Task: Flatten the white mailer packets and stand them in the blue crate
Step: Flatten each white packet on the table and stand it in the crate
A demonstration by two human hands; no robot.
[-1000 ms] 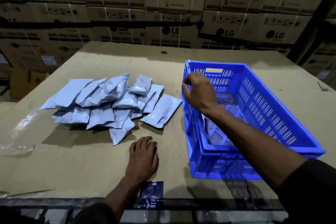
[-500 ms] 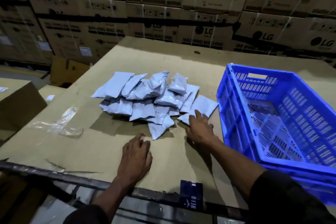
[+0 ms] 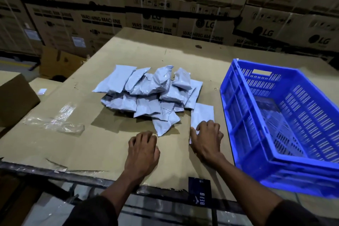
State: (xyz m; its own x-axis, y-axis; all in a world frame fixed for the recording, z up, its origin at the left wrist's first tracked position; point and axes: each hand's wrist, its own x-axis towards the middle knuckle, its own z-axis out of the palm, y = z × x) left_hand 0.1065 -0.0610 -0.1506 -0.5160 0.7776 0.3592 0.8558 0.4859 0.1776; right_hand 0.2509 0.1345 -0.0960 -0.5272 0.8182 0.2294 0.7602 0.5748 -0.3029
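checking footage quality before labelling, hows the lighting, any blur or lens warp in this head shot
Head view: dim overall, with the stacked cartons murky and their print soft; the pile of white packets throws a dark shadow toward the person; the blue crate glows oversaturated; wide-angle warp bends the crate's walls and the table edge; both hands look reasonably sharp.

1. Two bare hands are seen, the left hand [image 3: 142, 149] and the right hand [image 3: 208, 138]; no gloves, rings or watches are visible on either.
2. The forearms are left uncovered from the wrists to near the elbows.
3. A dark sleeve [image 3: 91, 213], apparently black, is worn on the left arm, pushed up near the elbow.
4. A matching dark sleeve [image 3: 300, 213] is worn on the right arm.
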